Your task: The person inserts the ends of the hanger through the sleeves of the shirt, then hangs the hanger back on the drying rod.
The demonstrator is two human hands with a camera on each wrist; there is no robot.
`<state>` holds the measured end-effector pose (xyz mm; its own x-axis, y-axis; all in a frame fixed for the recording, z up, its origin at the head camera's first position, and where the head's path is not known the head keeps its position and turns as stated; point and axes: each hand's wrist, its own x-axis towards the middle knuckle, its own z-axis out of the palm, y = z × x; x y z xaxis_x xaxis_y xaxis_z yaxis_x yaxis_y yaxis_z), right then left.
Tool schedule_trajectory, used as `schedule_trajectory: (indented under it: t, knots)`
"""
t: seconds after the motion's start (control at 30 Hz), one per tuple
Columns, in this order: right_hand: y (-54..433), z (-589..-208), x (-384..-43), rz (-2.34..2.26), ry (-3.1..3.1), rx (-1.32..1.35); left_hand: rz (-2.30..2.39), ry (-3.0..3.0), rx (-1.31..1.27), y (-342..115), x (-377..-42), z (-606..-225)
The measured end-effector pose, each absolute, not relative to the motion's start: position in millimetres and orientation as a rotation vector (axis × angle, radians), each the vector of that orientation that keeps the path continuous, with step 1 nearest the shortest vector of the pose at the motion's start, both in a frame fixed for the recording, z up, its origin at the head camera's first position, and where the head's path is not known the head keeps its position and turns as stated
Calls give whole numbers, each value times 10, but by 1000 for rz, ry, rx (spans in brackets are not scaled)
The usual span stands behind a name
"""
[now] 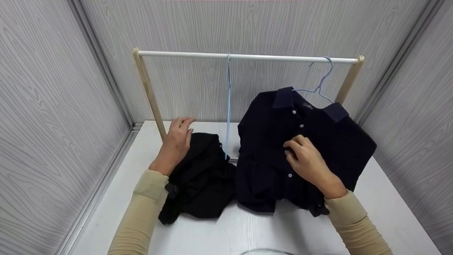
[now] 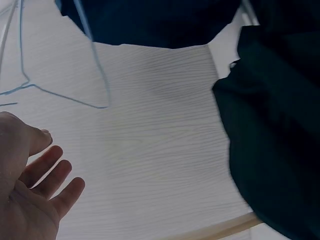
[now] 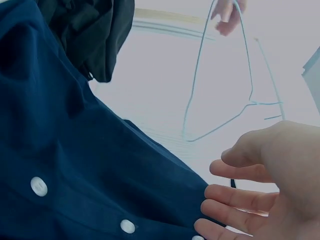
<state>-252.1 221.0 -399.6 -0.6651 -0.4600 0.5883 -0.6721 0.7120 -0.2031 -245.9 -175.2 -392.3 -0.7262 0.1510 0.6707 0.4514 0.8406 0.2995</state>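
Note:
A navy buttoned shirt hangs tilted on a light blue hanger at the right of the rack. My right hand is in front of the shirt's button row, fingers loosely bent and nothing in them; in the right wrist view its fingertips overlap the shirt's edge. At left, my left hand hovers by the upper edge of a crumpled black garment, its fingers relaxed and holding nothing. Between the garments, a second blue hanger hangs bare, seen edge-on from the head.
The rack has a white rod between wooden posts. It stands on a white table, close to a grey wood-grain wall. A thin wire curve lies at the table's front, partly out of frame. Side panels rise left and right.

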Motion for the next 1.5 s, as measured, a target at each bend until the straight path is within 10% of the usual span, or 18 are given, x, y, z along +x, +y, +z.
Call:
schedule_trajectory:
  t: [0.67, 1.5]
  knots:
    - [1835, -4687, -2525, 748, -2529, 838, -728, -2465, -270, -1665, -2310, -5065]
    - [898, -5218, -2518, 818, -2591, 1027, -950, -2936, -351, -1262, -2125, -5359]
